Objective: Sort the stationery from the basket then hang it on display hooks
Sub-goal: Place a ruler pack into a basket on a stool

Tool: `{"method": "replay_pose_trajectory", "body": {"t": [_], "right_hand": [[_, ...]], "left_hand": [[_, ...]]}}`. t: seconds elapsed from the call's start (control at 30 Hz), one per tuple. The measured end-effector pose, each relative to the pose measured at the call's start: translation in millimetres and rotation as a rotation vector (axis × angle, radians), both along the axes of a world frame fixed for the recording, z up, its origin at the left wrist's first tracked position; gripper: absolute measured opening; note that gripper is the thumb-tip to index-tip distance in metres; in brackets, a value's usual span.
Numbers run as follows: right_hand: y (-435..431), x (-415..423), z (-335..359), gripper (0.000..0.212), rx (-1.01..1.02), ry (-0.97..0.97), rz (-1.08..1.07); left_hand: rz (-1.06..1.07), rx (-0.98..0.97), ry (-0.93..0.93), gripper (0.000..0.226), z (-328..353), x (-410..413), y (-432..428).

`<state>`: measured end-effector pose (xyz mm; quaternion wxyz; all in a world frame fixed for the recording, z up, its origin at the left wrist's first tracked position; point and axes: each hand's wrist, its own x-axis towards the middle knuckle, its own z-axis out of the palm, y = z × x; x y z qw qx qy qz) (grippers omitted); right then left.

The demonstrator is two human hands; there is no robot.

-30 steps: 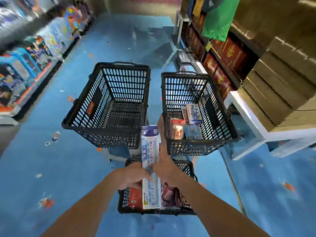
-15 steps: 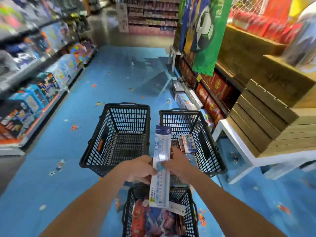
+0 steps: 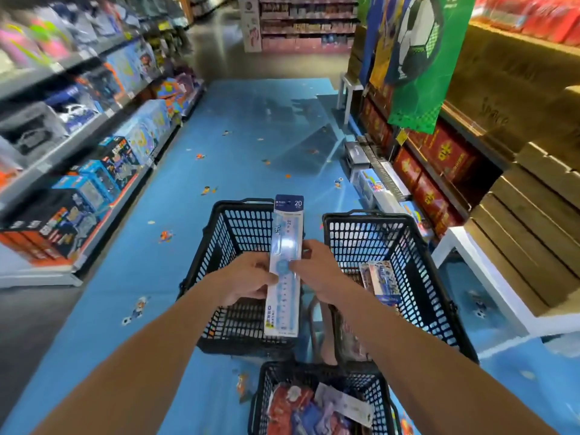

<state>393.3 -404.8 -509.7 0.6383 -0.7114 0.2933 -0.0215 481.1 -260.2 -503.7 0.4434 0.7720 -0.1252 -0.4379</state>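
Observation:
A long packaged blue ruler (image 3: 286, 246) marked 20 stands upright in front of me. My left hand (image 3: 244, 277) grips its left edge and my right hand (image 3: 317, 271) pinches its right edge at mid-length. Below me sits a black basket (image 3: 260, 403) full of mixed stationery packs (image 3: 314, 409). Ahead on the floor are two more black baskets: the left basket (image 3: 219, 246) looks bare inside, the right basket (image 3: 417, 277) holds a few packs (image 3: 379, 277).
Toy shelves (image 3: 78, 171) line the left of the blue-floored aisle (image 3: 251, 136). On the right stand wooden crates (image 3: 527, 233) on a white platform (image 3: 489, 277), red boxes (image 3: 439, 171) and a green football banner (image 3: 420, 58). A foot (image 3: 328, 334) shows between the baskets.
The view has tilted up from the baskets toward the aisle. Both hands have lifted the ruler pack out above the near basket and hold it higher.

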Motion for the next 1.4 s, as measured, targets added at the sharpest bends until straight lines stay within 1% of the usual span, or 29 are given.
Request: {"method": "replay_pose_trajectory", "body": {"t": [0.03,0.13,0.27,0.33,0.4,0.47,0.5,0.53,0.63,0.7,0.8,0.87,1.03,1.13,1.2,1.27,1.33,1.4], "right_hand": [[2,12,-10,0.028,-0.009,0.017,0.005],[4,52,-49,0.038,-0.013,0.106,0.029],[7,103,-122,0.033,-0.008,0.228,-0.005],[9,123,-169,0.032,-0.023,0.301,-0.010],[10,137,-224,0.030,0.021,0.384,-0.031],[20,142,-239,0.029,0.053,0.458,-0.093],[24,142,-246,0.030,0.053,0.501,-0.117],[26,141,-255,0.032,0.056,0.539,-0.127],[31,138,-287,0.038,0.108,0.631,-0.184],[37,140,-312,0.041,0.159,0.658,-0.274],[33,145,-367,0.054,0.135,0.676,-0.361],[34,148,-368,0.058,0.138,0.712,-0.371],[35,148,-354,0.056,0.145,0.761,-0.357],[41,145,-341,0.039,0.190,0.751,-0.320],[42,143,-330,0.035,0.179,0.741,-0.290],[43,141,-323,0.043,0.156,0.739,-0.265],[42,139,-311,0.057,0.137,0.725,-0.223],[43,135,-293,0.063,0.099,0.702,-0.164]], "left_hand": [[0.022,0.006,-0.008,0.025,-9,7,1],[0.074,0.043,0.002,0.020,-48,32,3],[0.054,0.104,-0.028,0.023,-112,75,3],[-0.006,0.145,-0.089,0.022,-150,92,2],[-0.121,0.186,-0.141,0.022,-187,105,3],[-0.206,0.221,-0.157,0.025,-226,114,4],[-0.244,0.249,-0.159,0.031,-247,116,3],[-0.284,0.275,-0.165,0.034,-263,116,2],[-0.369,0.353,-0.202,0.029,-304,113,-2],[-0.399,0.378,-0.223,0.026,-325,109,-5],[-0.422,0.402,-0.282,0.033,-353,108,-9],[-0.429,0.391,-0.303,0.033,-369,107,-12],[-0.440,0.396,-0.308,0.025,-383,102,-18],[-0.505,0.366,-0.293,0.027,-381,107,-18],[-0.526,0.338,-0.236,0.021,-378,112,-15],[-0.520,0.332,-0.182,0.007,-373,117,-9],[-0.460,0.325,-0.136,0.012,-370,121,-1],[-0.405,0.308,-0.165,0.022,-356,126,7]]}}
